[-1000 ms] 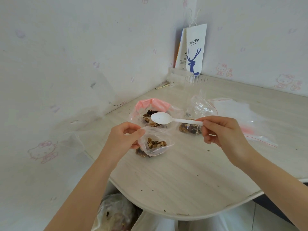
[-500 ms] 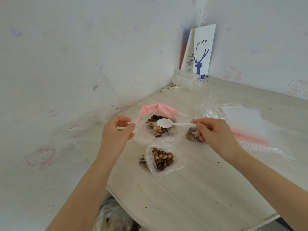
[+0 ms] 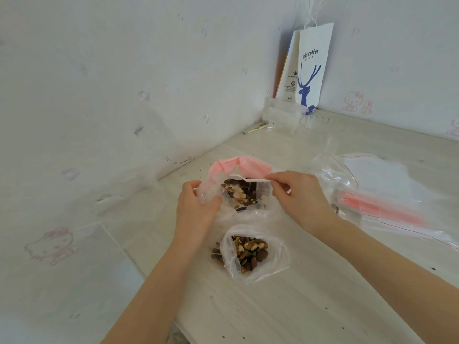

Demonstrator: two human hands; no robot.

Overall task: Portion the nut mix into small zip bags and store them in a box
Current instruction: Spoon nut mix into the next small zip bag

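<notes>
The left hand (image 3: 196, 207) has its fingers curled round the rim of the nut bag (image 3: 238, 167), holding the pink-edged mouth open. The right hand (image 3: 298, 197) pinches the end of the spoon (image 3: 250, 180), whose bowl sits between the two hands, just over the nuts inside that bag. The small bag (image 3: 250, 254) lies on the desk (image 3: 298, 306) nearer the body than either hand. It is partly filled and its mouth gapes, with nothing holding it. That is probably the main risk: a spoonful has to travel back from the nut bag to a slack, unsupported opening, and the film could fold shut or slide as the spoon touches it, scattering nuts across the desk. A few dark pieces show at the small bag's left edge; whether they are inside the plastic or loose I cannot tell. The spoon looks shallow, so a heaped load could shed pieces on the way. If the left hand lets go to steady the small bag, the nut bag's soft wall may slump and spill. Crumbs caught in the zip could also keep it from sealing. The empty bags (image 3: 387, 194) lie beyond the right hand, away from the scooping.
</notes>
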